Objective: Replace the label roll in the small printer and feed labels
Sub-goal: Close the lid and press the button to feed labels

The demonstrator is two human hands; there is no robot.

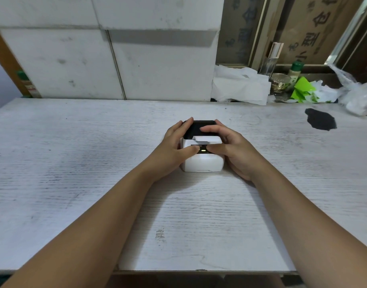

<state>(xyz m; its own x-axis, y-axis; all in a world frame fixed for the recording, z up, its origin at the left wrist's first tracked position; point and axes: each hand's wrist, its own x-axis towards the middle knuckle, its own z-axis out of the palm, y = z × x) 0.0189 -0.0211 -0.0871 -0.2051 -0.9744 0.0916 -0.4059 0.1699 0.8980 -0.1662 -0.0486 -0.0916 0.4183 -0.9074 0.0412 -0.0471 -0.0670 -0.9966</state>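
At the centre of the frame, a small white plastic label printer with a black lid (pixel 201 161) is sitting on the pale wood-grain surface (pixel 74 163). The left hand (pixel 175 145) and right hand (pixel 233 149) are cupping its sides, fingers (pixel 208 128) spread over the lid, thumbs pressing beside a glowing green light (pixel 203 150). A white label strip (pixel 205 138) is protruding from the slot. The printer looks light, rigid and smooth, so holding its side walls should work best. No writing is legible on it.

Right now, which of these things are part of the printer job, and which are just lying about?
Part of the job: printer, label strip sticking out of it, left hand, right hand.

Lying about: crumpled paper, green-capped bottle, green wrapper, plastic bag.
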